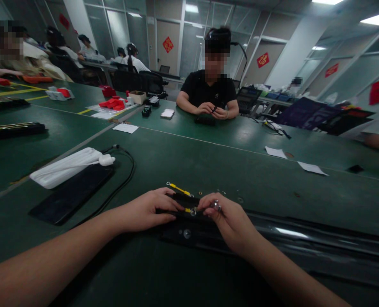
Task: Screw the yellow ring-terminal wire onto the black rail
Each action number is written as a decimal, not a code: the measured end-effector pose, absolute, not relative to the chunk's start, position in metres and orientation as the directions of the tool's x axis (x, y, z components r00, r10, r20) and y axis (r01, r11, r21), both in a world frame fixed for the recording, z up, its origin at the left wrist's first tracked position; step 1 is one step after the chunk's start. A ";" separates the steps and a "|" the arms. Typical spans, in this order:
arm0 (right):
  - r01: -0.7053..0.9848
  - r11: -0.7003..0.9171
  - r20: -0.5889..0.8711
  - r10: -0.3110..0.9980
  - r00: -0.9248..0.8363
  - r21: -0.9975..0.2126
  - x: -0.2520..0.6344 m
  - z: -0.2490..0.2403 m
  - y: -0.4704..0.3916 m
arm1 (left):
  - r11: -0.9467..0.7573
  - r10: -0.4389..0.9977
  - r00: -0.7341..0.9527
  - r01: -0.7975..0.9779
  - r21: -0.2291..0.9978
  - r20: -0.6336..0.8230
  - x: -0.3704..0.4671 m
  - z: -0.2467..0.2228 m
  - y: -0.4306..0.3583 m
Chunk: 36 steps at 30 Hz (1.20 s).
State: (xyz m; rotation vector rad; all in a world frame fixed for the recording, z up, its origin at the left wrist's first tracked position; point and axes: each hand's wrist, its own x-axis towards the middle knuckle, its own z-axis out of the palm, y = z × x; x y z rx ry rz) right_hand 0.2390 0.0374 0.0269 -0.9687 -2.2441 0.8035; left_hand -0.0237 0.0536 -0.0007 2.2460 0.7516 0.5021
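A long glossy black rail (304, 241) lies across the table in front of me, running off to the right. My left hand (151, 209) grips its left end, thumb on the near side and fingertips on the far side. My right hand (229, 219) is closed above the rail, with a small shiny metal piece (216, 206) between its fingers; its exact kind is unclear. Between my hands, a round metal fastener (193, 211) sits beside a bit of yellow. A short yellow wire with ring terminals (179, 189) lies just beyond my fingers.
To the left lie a white power bank (68, 167), a dark phone (72, 194) and a black cable (125, 179). Small loose hardware (200, 193) is scattered beyond the rail. A co-worker (208, 91) sits opposite, handling a small dark part. Paper slips (311, 168) lie at right.
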 end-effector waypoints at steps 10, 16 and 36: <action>0.461 0.552 0.225 0.776 -0.590 -0.694 0.238 0.029 0.036 | -0.570 0.643 0.756 0.369 0.734 0.120 -0.023 0.001 0.053; 0.468 0.546 0.238 0.789 -0.566 -0.695 0.237 0.027 0.038 | -0.580 0.640 0.759 0.370 0.726 0.124 -0.023 0.000 0.053; 0.459 0.551 0.249 0.786 -0.566 -0.697 0.238 0.029 0.036 | -0.569 0.650 0.748 0.359 0.740 0.137 -0.024 0.000 0.053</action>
